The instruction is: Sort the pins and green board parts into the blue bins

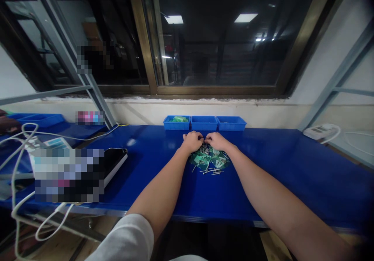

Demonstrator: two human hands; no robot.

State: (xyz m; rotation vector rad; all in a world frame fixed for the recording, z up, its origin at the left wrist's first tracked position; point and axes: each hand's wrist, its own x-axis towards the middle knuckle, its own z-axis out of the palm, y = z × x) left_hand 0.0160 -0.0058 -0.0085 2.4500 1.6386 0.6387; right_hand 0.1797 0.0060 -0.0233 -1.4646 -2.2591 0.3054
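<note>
Screws and green pieces are lying at centre frame, just below both curled hands, left and right; whether either is gripping anything is unclear.

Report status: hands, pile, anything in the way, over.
Left hand, right hand close together, grip unclear. Green pieces, metal pieces piled just nearer. Blue trays beyond, not obstructing.

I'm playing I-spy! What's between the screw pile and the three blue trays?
The left hand and right hand, then a strip of blue tabletop; the head view shows it.
</note>
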